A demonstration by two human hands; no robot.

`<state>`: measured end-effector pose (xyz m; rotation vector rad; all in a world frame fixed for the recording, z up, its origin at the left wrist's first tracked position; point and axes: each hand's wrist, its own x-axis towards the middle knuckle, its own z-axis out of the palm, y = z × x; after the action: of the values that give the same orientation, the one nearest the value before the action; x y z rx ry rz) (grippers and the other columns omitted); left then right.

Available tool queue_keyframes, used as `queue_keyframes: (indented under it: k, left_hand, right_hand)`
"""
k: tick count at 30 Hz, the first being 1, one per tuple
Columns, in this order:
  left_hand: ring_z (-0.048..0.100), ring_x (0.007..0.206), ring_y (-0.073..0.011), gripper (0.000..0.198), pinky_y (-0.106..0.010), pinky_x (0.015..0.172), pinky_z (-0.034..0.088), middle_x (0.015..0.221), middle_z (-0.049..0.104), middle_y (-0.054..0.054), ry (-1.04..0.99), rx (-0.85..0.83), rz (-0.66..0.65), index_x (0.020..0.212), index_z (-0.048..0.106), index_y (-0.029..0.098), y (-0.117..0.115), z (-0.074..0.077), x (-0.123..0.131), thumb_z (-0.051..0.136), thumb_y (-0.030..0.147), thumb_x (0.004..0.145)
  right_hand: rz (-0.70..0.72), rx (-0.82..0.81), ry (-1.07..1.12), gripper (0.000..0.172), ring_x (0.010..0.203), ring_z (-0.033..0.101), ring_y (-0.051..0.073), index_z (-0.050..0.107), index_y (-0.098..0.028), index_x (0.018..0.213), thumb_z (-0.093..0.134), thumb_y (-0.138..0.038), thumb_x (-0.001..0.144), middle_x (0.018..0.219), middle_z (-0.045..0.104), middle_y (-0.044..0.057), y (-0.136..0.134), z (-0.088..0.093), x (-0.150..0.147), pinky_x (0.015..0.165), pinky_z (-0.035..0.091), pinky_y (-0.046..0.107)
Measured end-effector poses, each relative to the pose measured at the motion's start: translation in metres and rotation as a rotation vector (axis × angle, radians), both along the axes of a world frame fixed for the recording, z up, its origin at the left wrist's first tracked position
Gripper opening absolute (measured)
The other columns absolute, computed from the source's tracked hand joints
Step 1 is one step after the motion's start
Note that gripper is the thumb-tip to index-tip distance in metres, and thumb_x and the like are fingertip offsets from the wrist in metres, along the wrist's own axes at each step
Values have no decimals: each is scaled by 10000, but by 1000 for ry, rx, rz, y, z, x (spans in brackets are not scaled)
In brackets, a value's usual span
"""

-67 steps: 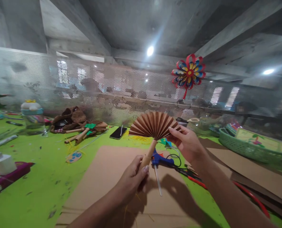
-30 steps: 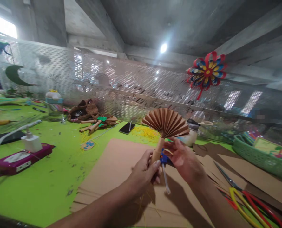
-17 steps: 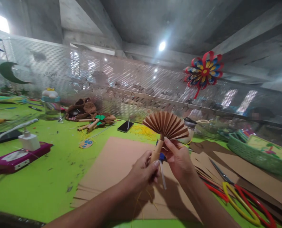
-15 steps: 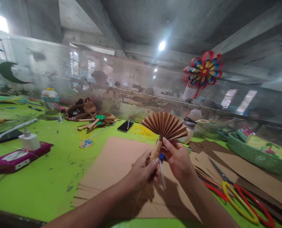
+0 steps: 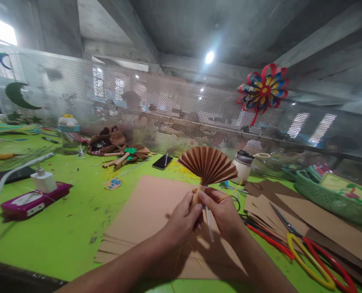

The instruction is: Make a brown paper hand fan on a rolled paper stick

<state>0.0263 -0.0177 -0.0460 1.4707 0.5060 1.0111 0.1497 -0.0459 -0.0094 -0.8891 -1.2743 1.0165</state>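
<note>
A pleated brown paper fan (image 5: 207, 163) stands upright and spread above a stack of tan paper sheets (image 5: 132, 215). Its rolled tan paper handle is wrapped by my left hand (image 5: 185, 215), fingers closed around the lower part. My right hand (image 5: 222, 207) pinches the top of the handle, just under the pleats, its thumb lying across the front. Yellow raffia strands show by the right fingers and also hang below the hands. A thin white strip (image 5: 209, 226) dangles between the hands. What the hidden right fingertips touch behind the handle I cannot make out.
Scissors with red and yellow handles (image 5: 310, 256) lie on brown paper pieces at the right, near a green basket (image 5: 327, 197). Leftward are a purple power strip (image 5: 36, 201), a phone (image 5: 162, 162), more fans (image 5: 126, 156) and a jar (image 5: 70, 136). Another jar (image 5: 242, 167) stands behind.
My right hand has come lower and closer to my left, its thumb moving from the fan's base onto the handle. The fan has tilted slightly leftward.
</note>
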Motion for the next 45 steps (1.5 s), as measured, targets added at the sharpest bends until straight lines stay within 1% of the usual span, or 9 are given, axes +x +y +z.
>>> queue_keyframes:
  k: [4,7,11,17,22,26,31,38,45]
  left_hand:
    - [420,450,-70,250,-191,443,323,584,476,71,-11,0,13,850,416,199,0,7,-3,508,432,867]
    - [437,464,-65,252,-187,453,336,620,489,65,-32,-15,27,867,427,193,-3,19,-7,493,435,876]
    - [514,539,-75,257,-196,534,431,665,532,46,-157,-139,26,879,468,182,-5,32,-12,573,413,837]
    - [550,485,-102,236,-264,469,508,719,579,29,-282,-307,-27,932,438,216,3,47,-21,547,408,849]
    - [618,571,-119,122,-225,545,505,677,615,-1,-251,-261,50,884,440,189,10,70,-22,502,294,892]
    - [645,583,-139,91,-232,559,496,651,604,8,-236,-215,70,867,425,187,17,84,-17,473,255,903]
    - [600,513,-110,113,-192,484,439,612,584,24,-248,-188,75,881,438,183,31,82,-12,497,279,889]
    - [532,450,-77,197,-158,414,350,594,554,51,-271,-181,99,901,430,189,43,67,-13,541,344,851]
    - [493,421,-66,262,-156,394,310,577,546,61,-262,-171,157,837,419,201,42,62,-15,581,405,810]
  right_hand:
    - [-6,11,-3,281,682,596,171,691,-163,917,719,-379,739,793,677,41,-1,2,1,636,497,298]
    - [-4,-28,52,341,642,586,149,636,-175,1039,678,-397,784,780,664,24,0,-2,1,655,499,314]
    - [127,-109,67,349,678,600,146,633,-176,1064,693,-370,780,780,655,19,1,-11,1,692,491,312]
    - [336,-194,176,401,906,615,182,634,-252,1114,729,-363,741,1111,639,63,-7,-14,-12,772,486,312]
    - [506,-298,111,359,709,628,164,655,-168,1014,745,-360,724,856,681,66,-11,-22,-20,667,482,297]
    - [405,-305,116,282,493,512,83,687,-117,843,742,-369,731,591,607,0,-7,-33,-22,508,373,206]
    - [287,-261,-45,422,345,259,59,660,-137,774,574,-548,818,381,431,-70,-6,-40,-24,394,163,209]
    - [194,-237,-326,545,414,297,77,562,-165,685,487,-699,769,461,369,-62,-11,-39,-30,410,188,223]
    - [280,-211,-449,479,459,301,81,532,-159,657,413,-565,883,493,356,-54,-16,-40,-32,443,217,226]
